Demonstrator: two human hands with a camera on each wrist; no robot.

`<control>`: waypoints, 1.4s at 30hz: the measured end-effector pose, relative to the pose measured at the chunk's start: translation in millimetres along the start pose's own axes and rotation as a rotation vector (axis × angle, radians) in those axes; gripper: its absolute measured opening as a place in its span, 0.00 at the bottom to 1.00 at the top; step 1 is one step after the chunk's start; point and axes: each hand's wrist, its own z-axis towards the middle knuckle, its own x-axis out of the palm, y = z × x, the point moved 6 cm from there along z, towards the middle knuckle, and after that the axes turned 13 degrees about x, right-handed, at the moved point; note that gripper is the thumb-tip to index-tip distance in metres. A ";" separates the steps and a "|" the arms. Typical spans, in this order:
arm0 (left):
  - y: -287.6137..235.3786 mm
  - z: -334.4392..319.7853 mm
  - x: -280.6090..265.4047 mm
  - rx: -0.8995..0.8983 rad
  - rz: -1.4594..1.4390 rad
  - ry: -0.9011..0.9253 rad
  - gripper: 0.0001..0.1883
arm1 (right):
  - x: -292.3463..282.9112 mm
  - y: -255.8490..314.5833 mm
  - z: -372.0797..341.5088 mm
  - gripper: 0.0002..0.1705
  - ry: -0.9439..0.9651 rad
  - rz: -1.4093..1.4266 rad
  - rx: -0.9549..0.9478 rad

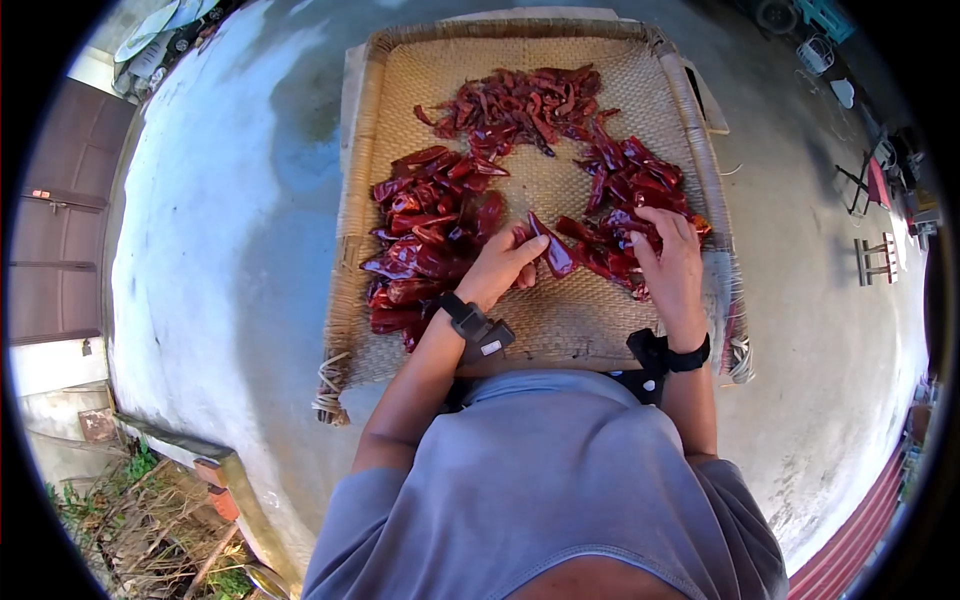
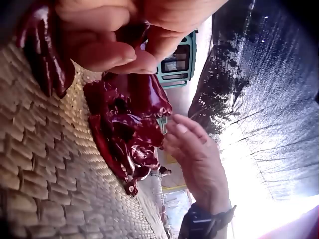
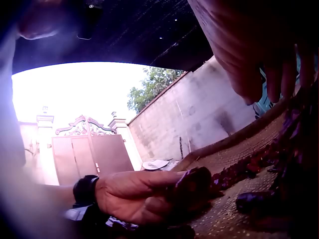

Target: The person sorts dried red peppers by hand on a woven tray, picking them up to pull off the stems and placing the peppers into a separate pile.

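Between thumb and fingers, my left hand pinches a glossy dark red pepper above the woven tray. In the left wrist view that pepper hangs below the fingertips. My right hand is over the right-hand pile of red peppers, its fingers spread and gently bent; in the left wrist view the right hand stands beside peppers, and whether it touches one I cannot tell. A larger pile of glossy peppers lies at the tray's left.
Smaller, wrinkled dried peppers lie at the tray's far end. The tray has a thick wrapped rim. Concrete ground surrounds it, with a small stool to the right and a brown metal gate to the left.
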 end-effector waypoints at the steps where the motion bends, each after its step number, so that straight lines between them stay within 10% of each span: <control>1: 4.6 1.5 0.1 0.003 0.005 0.015 0.16 | 2.1 4.2 -0.4 0.16 0.016 0.091 0.023; 5: 9.0 3.7 2.9 0.023 0.019 0.120 0.16 | 47.1 28.2 -15.7 0.19 0.356 0.145 -0.025; 20: 14.2 2.2 -3.4 0.079 -0.008 0.206 0.15 | -20.6 -33.7 -0.1 0.18 0.275 -0.243 0.017; 28: 13.1 0.1 22.3 0.147 0.206 0.373 0.19 | 31.5 34.1 -16.3 0.18 0.405 0.274 0.049; 42: -30.6 -7.0 -28.7 0.308 1.233 -0.188 0.18 | -14.8 -14.4 -1.8 0.12 0.186 0.000 -0.013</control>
